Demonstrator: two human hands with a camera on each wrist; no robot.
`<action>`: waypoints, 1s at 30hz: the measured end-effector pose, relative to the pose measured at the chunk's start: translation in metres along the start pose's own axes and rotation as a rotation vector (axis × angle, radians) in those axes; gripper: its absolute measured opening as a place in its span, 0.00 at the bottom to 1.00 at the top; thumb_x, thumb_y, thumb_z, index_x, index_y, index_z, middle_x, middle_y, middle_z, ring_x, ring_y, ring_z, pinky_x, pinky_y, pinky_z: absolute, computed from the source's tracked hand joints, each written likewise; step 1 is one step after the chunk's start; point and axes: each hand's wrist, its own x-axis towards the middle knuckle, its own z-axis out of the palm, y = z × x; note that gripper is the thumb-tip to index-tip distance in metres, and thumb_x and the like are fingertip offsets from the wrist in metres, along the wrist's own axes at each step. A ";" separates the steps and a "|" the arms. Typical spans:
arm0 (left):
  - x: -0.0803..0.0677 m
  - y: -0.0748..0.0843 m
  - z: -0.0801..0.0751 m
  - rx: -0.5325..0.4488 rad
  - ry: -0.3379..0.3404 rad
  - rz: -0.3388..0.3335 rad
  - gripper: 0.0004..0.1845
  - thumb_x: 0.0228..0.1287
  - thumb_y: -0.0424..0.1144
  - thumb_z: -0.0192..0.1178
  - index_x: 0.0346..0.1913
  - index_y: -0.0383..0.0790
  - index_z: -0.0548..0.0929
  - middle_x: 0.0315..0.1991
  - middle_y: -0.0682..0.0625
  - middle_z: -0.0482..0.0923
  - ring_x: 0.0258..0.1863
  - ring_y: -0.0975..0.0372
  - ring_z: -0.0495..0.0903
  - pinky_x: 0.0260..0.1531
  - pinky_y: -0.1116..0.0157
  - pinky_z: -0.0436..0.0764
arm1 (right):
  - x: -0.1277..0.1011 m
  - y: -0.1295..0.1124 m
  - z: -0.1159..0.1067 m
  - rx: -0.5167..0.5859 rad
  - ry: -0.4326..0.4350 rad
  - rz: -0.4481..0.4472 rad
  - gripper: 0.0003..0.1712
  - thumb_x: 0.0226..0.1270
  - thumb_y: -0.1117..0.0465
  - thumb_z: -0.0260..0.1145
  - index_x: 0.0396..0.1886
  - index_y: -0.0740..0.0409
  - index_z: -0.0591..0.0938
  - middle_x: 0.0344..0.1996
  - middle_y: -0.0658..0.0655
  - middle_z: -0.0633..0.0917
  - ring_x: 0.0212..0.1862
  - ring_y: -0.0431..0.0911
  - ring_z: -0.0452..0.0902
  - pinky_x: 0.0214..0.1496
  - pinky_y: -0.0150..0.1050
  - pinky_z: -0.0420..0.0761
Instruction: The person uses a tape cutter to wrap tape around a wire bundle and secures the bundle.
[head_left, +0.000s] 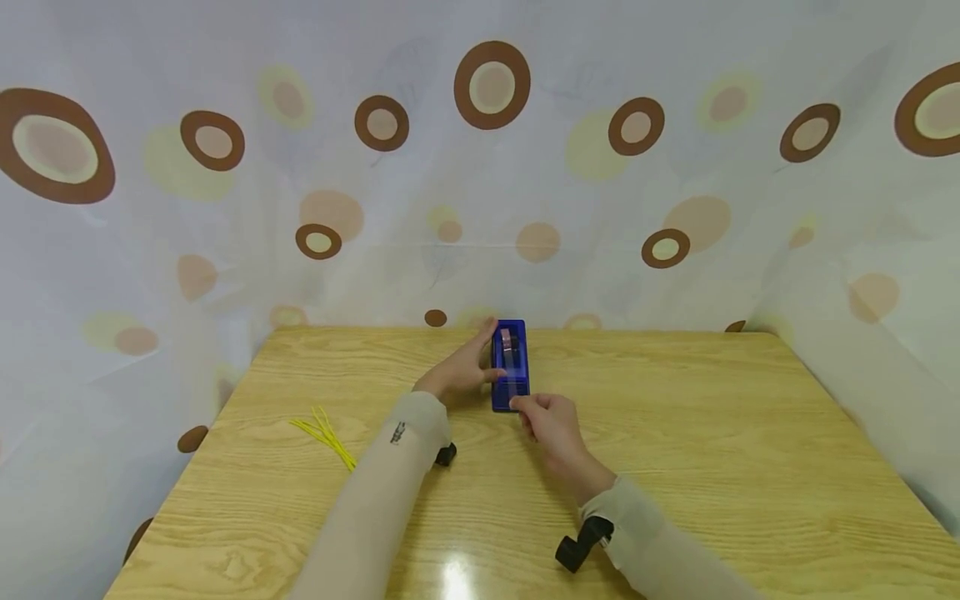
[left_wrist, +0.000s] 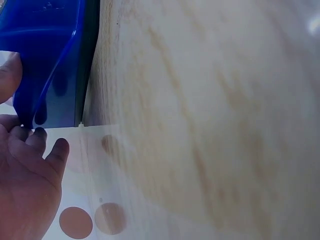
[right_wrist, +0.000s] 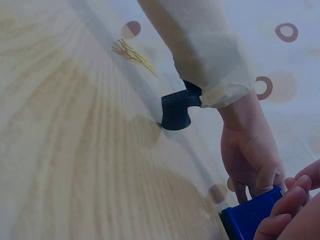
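A blue tape dispenser (head_left: 522,371) stands near the far edge of the wooden table, with a roll of tape (head_left: 510,343) inside. On its left side my left hand (head_left: 459,372) grips the body, thumb toward the near part and fingers toward the far end. At the near end, my right hand (head_left: 553,425) pinches the end of a clear strip that runs from the roll. The left wrist view shows the dispenser's side (left_wrist: 57,65) up close, with left fingertips at its lower edge. In the right wrist view, right-hand fingers partly hide the dispenser (right_wrist: 250,212).
Yellow strands (head_left: 324,433) lie on the left of the table (head_left: 675,433), close to the left forearm. Behind the table hangs a pale sheet (head_left: 570,192) with brown rings. A black camera mount (head_left: 585,543) sits at the right wrist.
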 end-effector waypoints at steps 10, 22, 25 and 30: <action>-0.001 0.000 0.002 -0.036 0.016 -0.005 0.51 0.68 0.43 0.63 0.80 0.44 0.36 0.79 0.52 0.29 0.77 0.56 0.36 0.72 0.55 0.43 | -0.014 0.008 0.002 0.029 -0.012 -0.038 0.18 0.65 0.64 0.66 0.16 0.59 0.73 0.13 0.49 0.69 0.19 0.41 0.61 0.24 0.33 0.62; -0.003 0.003 0.001 -0.019 0.020 -0.018 0.51 0.69 0.43 0.63 0.80 0.50 0.35 0.79 0.53 0.29 0.77 0.57 0.36 0.72 0.56 0.44 | -0.029 0.013 0.002 0.050 -0.037 -0.067 0.18 0.66 0.66 0.65 0.15 0.60 0.74 0.11 0.48 0.66 0.19 0.40 0.59 0.25 0.32 0.62; -0.003 0.003 0.001 -0.012 0.020 -0.018 0.51 0.69 0.42 0.62 0.80 0.48 0.35 0.79 0.53 0.29 0.77 0.56 0.36 0.72 0.56 0.44 | -0.034 0.014 0.001 0.045 -0.050 -0.064 0.17 0.67 0.66 0.65 0.17 0.61 0.76 0.11 0.48 0.65 0.19 0.41 0.59 0.27 0.33 0.63; -0.002 0.001 0.003 -0.019 0.019 -0.018 0.51 0.69 0.42 0.63 0.80 0.45 0.36 0.79 0.52 0.29 0.77 0.56 0.36 0.72 0.55 0.44 | -0.043 0.016 -0.003 0.050 -0.056 -0.040 0.15 0.67 0.66 0.65 0.19 0.63 0.76 0.12 0.49 0.64 0.19 0.41 0.57 0.28 0.35 0.63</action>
